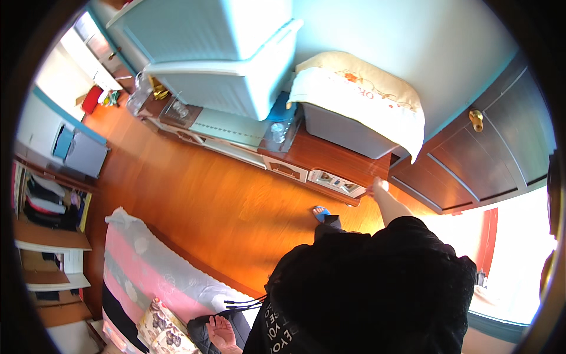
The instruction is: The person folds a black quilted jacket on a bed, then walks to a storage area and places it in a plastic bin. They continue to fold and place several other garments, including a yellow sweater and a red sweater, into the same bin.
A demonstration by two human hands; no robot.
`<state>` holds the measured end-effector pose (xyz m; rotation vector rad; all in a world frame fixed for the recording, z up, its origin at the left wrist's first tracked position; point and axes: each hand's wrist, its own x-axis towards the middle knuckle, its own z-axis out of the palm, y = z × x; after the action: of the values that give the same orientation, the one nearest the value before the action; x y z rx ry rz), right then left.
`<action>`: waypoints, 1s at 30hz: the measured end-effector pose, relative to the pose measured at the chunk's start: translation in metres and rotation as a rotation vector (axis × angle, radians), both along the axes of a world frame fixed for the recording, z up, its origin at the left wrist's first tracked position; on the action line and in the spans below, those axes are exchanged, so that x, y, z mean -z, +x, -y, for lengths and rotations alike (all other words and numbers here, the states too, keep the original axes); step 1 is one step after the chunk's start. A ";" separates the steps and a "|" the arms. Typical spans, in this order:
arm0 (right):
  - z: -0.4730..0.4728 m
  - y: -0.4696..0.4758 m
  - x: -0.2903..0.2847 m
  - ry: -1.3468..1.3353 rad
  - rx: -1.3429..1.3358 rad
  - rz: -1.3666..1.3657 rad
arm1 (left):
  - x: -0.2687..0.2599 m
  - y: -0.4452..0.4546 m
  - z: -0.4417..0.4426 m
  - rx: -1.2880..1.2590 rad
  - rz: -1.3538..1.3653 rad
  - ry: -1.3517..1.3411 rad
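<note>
My right hand (378, 188) is at the near corner of a low wooden cabinet (340, 152). It is blurred, and whether it touches the edge cannot be made out. A grey box-shaped object (347, 130) stands on that end of the cabinet, draped with an embroidered cloth (360, 88). My left hand (222, 332) is low at the left, palm showing and fingers extended, with nothing in it. Behind it in the picture is a dark quilted item (239, 325) on the bed (163, 274). A patterned cushion (163, 329) lies beside it.
A large pale boxy object (208, 88) stands farther along the cabinet. A dark door (468, 163) with a brass knob (476, 120) is at the right. Wooden floor (199, 190) runs between bed and cabinet. Open shelves (53, 239) with folded clothes (48, 201) line the left.
</note>
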<state>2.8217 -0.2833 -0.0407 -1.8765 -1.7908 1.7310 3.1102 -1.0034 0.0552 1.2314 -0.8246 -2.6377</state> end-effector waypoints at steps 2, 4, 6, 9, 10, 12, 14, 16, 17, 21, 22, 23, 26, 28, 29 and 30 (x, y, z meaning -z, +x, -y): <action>-0.051 0.005 -0.008 0.024 0.315 -0.169 | -0.007 -0.018 -0.013 0.037 0.030 0.006; -0.101 0.009 -0.022 -0.108 0.548 -0.390 | -0.014 -0.038 -0.028 0.059 0.051 0.005; -0.144 0.011 -0.038 -0.306 0.643 -0.618 | -0.021 -0.061 -0.049 0.070 0.066 0.010; -0.198 0.001 -0.055 -0.391 0.682 -0.694 | -0.033 -0.105 -0.093 0.077 0.088 0.008; -0.212 -0.004 -0.059 -0.376 0.717 -0.711 | -0.037 -0.124 -0.108 0.080 0.087 -0.003; -0.237 -0.015 -0.070 -0.366 0.543 -0.917 | -0.044 -0.163 -0.139 0.081 0.089 -0.024; -0.254 -0.030 -0.095 -0.481 0.502 -0.992 | -0.056 -0.199 -0.166 0.125 0.071 -0.048; -0.264 -0.057 -0.136 -0.372 0.365 -1.028 | -0.070 -0.242 -0.192 0.206 0.026 -0.090; -0.263 -0.075 -0.161 -0.417 0.305 -1.070 | -0.082 -0.263 -0.204 0.312 0.018 -0.120; -0.206 -0.143 -0.259 -0.365 -0.059 -1.367 | -0.138 -0.365 -0.280 0.655 -0.191 -0.267; -0.185 -0.156 -0.279 -0.412 -0.178 -1.453 | -0.154 -0.386 -0.308 0.749 -0.229 -0.333; -0.159 -0.168 -0.294 -0.468 -0.234 -1.471 | -0.169 -0.405 -0.338 0.899 -0.271 -0.459; -0.069 -0.189 -0.326 -0.654 -0.747 -1.509 | -0.209 -0.443 -0.427 1.203 -0.437 -0.220; -0.005 -0.182 -0.337 -0.575 -1.096 -1.453 | -0.224 -0.456 -0.470 1.336 -0.448 0.110; 0.026 -0.180 -0.342 -0.740 -1.338 -1.440 | -0.224 -0.461 -0.485 1.347 -0.502 0.280; 0.045 -0.171 -0.345 -0.578 -1.631 -1.214 | -0.225 -0.458 -0.488 1.295 -0.636 0.207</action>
<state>2.6505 -0.3284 0.3041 1.3444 -2.0213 2.6470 2.6524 -0.5157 0.2800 -0.4718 -1.5383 -3.6982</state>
